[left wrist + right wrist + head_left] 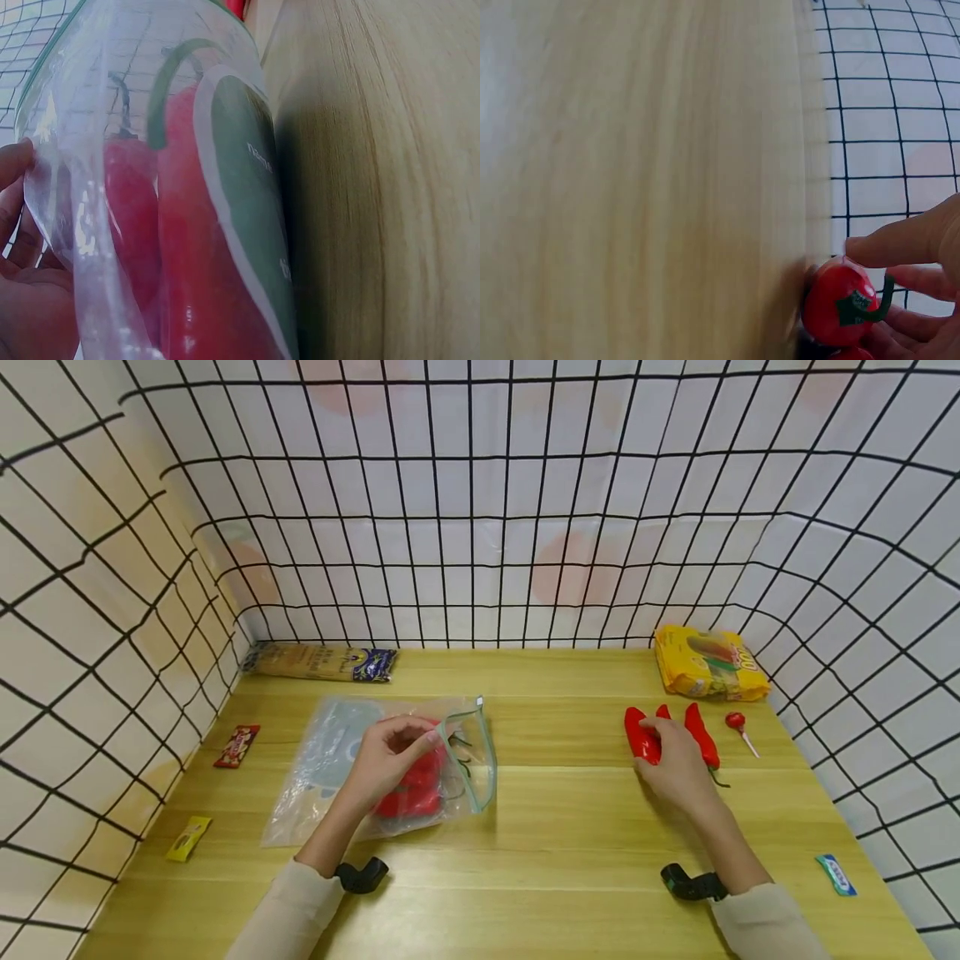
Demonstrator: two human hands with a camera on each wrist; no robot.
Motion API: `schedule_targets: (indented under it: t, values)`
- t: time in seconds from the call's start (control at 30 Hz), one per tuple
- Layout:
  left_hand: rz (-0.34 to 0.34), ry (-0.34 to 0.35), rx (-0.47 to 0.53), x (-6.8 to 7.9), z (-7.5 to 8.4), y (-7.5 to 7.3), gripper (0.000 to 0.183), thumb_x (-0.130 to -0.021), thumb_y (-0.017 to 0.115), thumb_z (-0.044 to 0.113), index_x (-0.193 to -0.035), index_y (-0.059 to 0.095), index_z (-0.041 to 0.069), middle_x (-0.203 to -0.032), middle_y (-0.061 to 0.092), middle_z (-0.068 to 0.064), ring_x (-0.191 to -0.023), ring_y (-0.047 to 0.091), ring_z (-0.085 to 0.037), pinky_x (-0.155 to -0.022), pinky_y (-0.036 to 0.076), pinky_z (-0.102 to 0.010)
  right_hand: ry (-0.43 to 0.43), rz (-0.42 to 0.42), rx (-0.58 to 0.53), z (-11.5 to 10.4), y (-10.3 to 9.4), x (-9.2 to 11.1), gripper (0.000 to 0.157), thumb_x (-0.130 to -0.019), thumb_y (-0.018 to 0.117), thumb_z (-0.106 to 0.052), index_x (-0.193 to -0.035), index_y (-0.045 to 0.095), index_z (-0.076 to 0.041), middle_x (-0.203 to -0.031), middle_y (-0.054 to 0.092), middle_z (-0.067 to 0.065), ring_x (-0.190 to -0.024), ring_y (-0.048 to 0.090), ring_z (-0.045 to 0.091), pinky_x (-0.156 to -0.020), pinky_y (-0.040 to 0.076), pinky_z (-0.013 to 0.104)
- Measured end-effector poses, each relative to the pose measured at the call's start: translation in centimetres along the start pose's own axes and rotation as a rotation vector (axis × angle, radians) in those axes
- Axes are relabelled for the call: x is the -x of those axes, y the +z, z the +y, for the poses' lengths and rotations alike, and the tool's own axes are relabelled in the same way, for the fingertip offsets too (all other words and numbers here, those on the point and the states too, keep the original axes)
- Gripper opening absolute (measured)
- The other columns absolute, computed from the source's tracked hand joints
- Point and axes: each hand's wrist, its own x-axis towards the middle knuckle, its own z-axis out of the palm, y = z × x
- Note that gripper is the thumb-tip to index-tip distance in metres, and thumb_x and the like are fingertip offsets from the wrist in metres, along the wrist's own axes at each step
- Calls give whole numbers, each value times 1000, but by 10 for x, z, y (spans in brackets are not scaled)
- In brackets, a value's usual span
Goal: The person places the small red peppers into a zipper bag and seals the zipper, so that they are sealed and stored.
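A clear zip bag (300, 814) with a green edge lies on the left half of the table, its mouth standing open toward the right. My left hand (386, 758) pinches the bag's upper film near that mouth. Inside it are red peppers (191, 247) with green stems, seen through the plastic. On the right, my right hand (678, 767) has its thumb and fingers around a red pepper (834, 304) on the table. Another red pepper (700, 735) lies just right of that hand, and the tip of one more shows behind the fingers.
A lollipop (736, 721) and a yellow snack pack (708, 664) are at the right. A noodle pack (322, 662) lies along the back. Small wrappers include a red one (237, 746), a yellow one (189, 838) and a blue one (836, 875). Black wire mesh (472, 518) surrounds the table.
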Motion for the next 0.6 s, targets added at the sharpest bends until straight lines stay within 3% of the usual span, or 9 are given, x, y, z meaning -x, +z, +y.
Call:
schedule_targets:
  t: [0.37,0.5,0.6]
  values:
    - [-1,13,-2,-2,-4,0,21,-90,69,36,-102,72,19,-98,72,-3,-86,64,-20,-73,55,-27,-63,-95,24,4,13,0,69,-77,81,-17,-135,47,-3,-129,55,21,-116,53,37,-93,48,54]
    - [-1,13,3,-2,-4,0,22,-90,69,36,-102,72,19,-98,72,-3,-87,64,-21,-74,55,-28,-48,-75,-5,0,17,1,60,-85,74,-22,-136,46,-7,-127,60,18,-103,61,30,-84,51,44]
    - [-2,8,11,-2,-4,0,21,-90,69,35,-103,72,19,-96,72,-4,-86,65,-20,-74,55,-28,-27,-35,-104,-7,18,1,50,-90,69,-28,-131,50,-8,-124,63,16,-97,66,26,-80,53,35]
